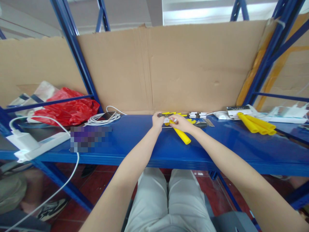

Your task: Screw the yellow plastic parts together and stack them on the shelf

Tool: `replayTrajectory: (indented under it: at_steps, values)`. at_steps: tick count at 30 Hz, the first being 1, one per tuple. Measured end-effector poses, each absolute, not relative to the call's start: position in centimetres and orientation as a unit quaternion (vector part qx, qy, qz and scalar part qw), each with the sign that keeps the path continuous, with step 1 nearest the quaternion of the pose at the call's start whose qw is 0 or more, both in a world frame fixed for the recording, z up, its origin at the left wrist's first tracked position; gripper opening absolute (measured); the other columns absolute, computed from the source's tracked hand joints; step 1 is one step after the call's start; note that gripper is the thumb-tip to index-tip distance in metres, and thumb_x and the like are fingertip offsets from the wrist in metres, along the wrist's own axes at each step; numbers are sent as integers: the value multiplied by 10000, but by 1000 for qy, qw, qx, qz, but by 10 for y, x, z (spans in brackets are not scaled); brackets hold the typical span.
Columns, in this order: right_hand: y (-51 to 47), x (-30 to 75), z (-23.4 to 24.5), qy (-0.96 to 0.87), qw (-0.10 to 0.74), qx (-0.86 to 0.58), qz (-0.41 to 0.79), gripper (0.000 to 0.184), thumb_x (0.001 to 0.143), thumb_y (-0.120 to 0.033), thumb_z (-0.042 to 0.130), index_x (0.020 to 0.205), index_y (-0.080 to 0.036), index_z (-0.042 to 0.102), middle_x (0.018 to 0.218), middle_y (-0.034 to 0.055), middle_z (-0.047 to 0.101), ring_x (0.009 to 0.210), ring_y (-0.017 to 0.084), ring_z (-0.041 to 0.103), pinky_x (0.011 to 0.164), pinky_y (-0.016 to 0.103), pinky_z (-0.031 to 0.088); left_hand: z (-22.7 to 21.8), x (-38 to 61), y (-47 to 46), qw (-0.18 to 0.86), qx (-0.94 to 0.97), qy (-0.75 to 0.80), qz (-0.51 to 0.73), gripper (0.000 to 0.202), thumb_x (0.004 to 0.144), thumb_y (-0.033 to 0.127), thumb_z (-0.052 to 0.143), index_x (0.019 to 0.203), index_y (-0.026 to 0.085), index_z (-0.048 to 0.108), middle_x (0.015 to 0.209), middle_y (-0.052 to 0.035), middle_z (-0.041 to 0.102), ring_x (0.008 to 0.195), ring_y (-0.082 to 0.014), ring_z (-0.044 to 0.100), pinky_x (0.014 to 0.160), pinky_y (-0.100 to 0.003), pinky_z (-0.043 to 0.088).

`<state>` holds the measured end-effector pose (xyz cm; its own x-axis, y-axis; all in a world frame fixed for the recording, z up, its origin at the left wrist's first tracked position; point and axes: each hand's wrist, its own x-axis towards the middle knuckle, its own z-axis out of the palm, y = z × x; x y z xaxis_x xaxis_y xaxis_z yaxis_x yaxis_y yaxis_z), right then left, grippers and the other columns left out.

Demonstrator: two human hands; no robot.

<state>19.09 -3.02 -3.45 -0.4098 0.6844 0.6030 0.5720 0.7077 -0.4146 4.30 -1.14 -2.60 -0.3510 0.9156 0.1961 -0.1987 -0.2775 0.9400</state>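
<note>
Both hands meet over the blue shelf top (135,135), close to its back. My right hand (180,121) is closed around the upper end of a yellow tube (182,136), which slants toward me with its lower end on or just above the surface. My left hand (158,120) is closed at the left, its fingers by a small dark piece with light marks (165,115); what it grips is too small to name. A bit of white shows between the hands. Small yellow pieces (191,121) and black-and-white packs (197,115) lie just beyond and right of them.
Several more yellow tubes (257,125) lie at the right near a white-and-black box (238,111). At left are a red plastic bag (70,106), a coiled white cable (102,120) and a power strip (45,145). Cardboard (181,67) stands behind. Another person's shoe (51,208) shows below left.
</note>
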Motion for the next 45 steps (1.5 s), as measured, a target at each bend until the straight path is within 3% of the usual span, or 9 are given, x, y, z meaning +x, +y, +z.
replayTrajectory:
  at_steps: [7,17,22,26,29,33,36,40,45]
  values:
    - [-28,192,-34,-865,352,-353,56,197,806,-96,589,840,-192,758,905,62,610,801,172,587,809,348,492,-27,41,-8,415,399,457,678,331,535,-36,594,778,187,616,825,-15,658,891,-192,664,817,-304,533]
    - [-27,192,-34,-862,345,-370,41,277,789,-55,593,909,-200,797,897,75,657,829,194,617,846,369,504,-24,41,-10,441,410,432,672,330,585,-61,557,800,187,586,821,-4,635,835,-162,661,744,-251,533]
    - [-27,192,-33,-854,358,-376,44,296,789,-63,579,945,-194,793,922,82,652,841,199,617,861,385,510,-21,44,-15,462,402,419,670,315,657,3,603,908,195,600,945,-28,663,799,-165,672,698,-268,542]
    - [-26,195,-30,-846,376,-377,35,310,799,-91,577,1002,-198,785,978,90,623,907,214,615,899,390,500,-20,45,-17,429,420,410,687,386,702,47,653,1049,206,600,1178,-80,653,1015,-201,667,821,-290,537]
    - [-21,204,-27,-826,389,-407,1,335,800,-94,567,1052,-186,768,1026,100,594,963,231,611,940,402,487,-20,43,-17,370,445,423,697,489,712,93,699,1170,219,581,1358,-102,580,1223,-221,580,952,-290,488]
    - [-12,230,-15,-791,379,-473,-81,356,808,-112,539,1093,-156,747,1105,123,568,1023,255,603,995,405,464,-22,44,-18,345,474,453,672,574,755,112,656,1304,207,519,1438,-123,525,1277,-230,543,994,-318,476]
    - [-6,261,-1,-745,334,-564,-126,366,805,-112,528,1105,-123,739,1150,150,571,1009,262,614,959,372,487,-22,46,-19,341,492,471,648,602,758,82,621,1339,177,494,1455,-143,508,1244,-231,568,976,-323,494]
    - [-3,313,12,-711,209,-648,-174,355,825,-98,485,1070,-105,741,1152,175,603,1033,270,616,938,349,478,-23,48,-20,327,515,494,619,607,758,71,617,1345,161,492,1442,-148,519,1200,-232,596,937,-311,516]
    - [-18,373,5,-650,69,-745,-135,337,827,-118,522,1070,-122,755,1130,171,627,996,265,651,892,326,487,-23,47,-20,311,541,523,581,600,765,97,633,1348,160,506,1421,-138,537,1161,-228,619,913,-295,526]
